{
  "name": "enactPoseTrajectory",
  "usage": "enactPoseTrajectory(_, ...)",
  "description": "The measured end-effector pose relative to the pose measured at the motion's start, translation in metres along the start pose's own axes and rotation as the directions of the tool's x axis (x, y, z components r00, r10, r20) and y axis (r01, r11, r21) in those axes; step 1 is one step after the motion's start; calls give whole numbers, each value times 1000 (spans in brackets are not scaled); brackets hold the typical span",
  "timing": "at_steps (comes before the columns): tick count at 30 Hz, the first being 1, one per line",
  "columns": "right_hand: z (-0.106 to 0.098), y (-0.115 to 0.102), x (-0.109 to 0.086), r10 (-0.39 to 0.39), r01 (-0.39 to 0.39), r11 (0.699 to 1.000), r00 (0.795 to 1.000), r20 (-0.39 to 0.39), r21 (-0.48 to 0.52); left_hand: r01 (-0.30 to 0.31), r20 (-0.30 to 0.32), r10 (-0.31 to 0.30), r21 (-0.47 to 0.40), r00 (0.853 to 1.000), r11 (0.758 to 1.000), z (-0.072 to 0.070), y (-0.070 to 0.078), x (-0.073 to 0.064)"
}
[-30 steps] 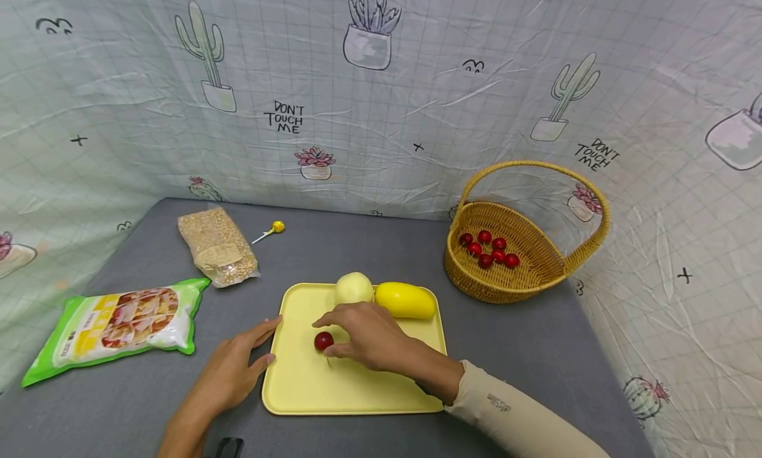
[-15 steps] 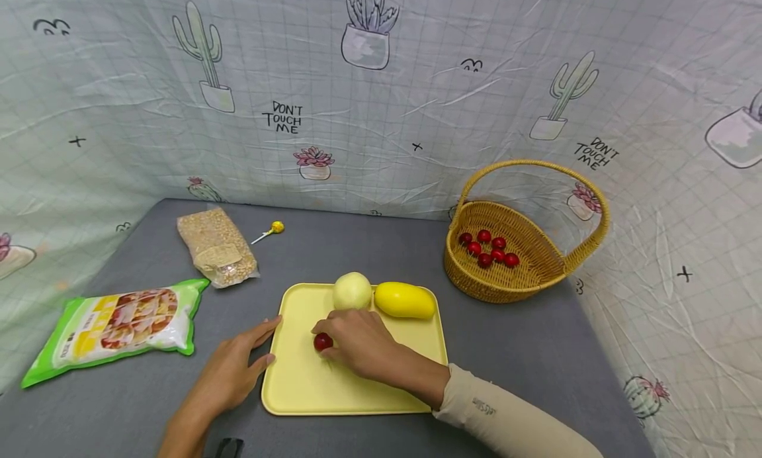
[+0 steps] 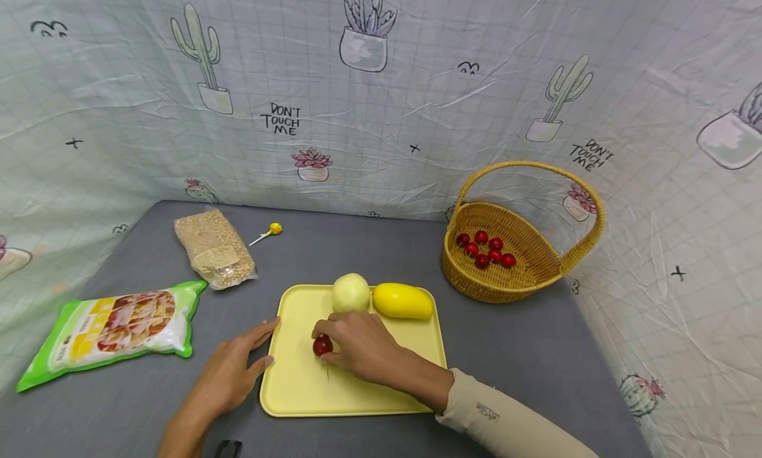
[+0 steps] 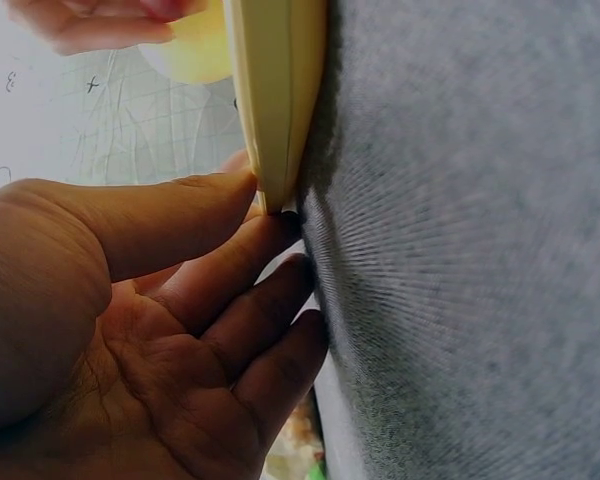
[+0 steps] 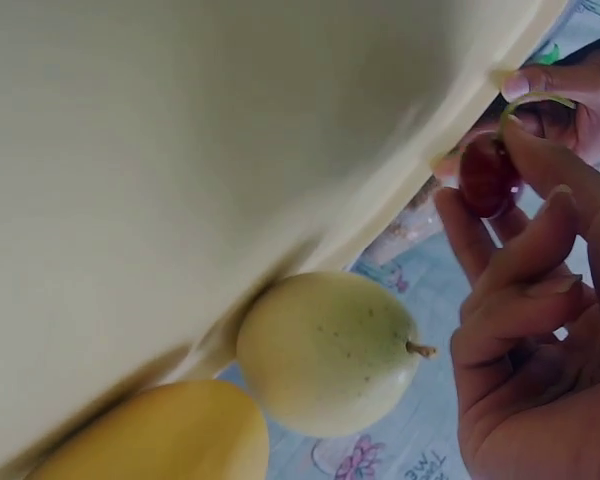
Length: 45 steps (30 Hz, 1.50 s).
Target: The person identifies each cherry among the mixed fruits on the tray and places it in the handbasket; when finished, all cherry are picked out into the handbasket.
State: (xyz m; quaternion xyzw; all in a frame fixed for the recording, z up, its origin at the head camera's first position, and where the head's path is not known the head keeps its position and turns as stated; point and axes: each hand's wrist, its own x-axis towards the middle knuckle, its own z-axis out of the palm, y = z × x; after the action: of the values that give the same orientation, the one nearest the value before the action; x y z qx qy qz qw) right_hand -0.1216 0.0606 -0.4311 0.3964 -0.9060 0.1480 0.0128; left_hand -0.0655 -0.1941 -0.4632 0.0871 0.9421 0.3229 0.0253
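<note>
A dark red cherry (image 3: 323,345) with a green stem is pinched between the thumb and fingers of my right hand (image 3: 360,345), over the yellow tray (image 3: 297,392). In the right wrist view the cherry (image 5: 490,178) shows clearly at the fingertips, its stem curving past the thumb. My left hand (image 3: 229,372) rests at the tray's left edge, thumb and forefinger against the rim, the other fingers loosely extended; the left wrist view shows the thumb tip at the tray (image 4: 270,120). Behind my right hand, a pale round pear-like fruit (image 3: 350,292) and a yellow oblong fruit (image 3: 403,301) lie on the tray.
A wicker basket (image 3: 488,292) with a tall handle stands at the right, several cherries (image 3: 495,255) inside. To the left lie a green-and-white food bag (image 3: 119,325), a clear bag of yellowish kernels (image 3: 217,246) and a lollipop (image 3: 274,229). A printed cloth hangs behind the table.
My right hand has come down and left onto the cherry, and its fingers have closed round it. My left hand keeps its place at the tray edge.
</note>
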Motion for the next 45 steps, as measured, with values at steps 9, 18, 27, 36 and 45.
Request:
enactPoseTrajectory(9,-11,4,-3,-76,81,995,993,-87,54,-1,-4,1,8,1000,1000,0,-2,-2)
enactPoseTrajectory(18,-26,11,-4,-75,93,991,982,-175,100,5,5,-5,14,1000,1000,1,0,-1)
enactPoseTrajectory(27,-40,25,-5,-45,76,992,960,-276,105,-7,-2,7,14,1000,1000,0,0,0)
enactPoseTrajectory(36,-62,48,-11,20,9,997,929,-370,74,-13,-1,13,-3,1000,1000,-1,-1,0)
enactPoseTrajectory(45,-79,74,-21,101,-75,994,896,-432,77,-6,11,6,-6,1000,1000,-1,-1,0)
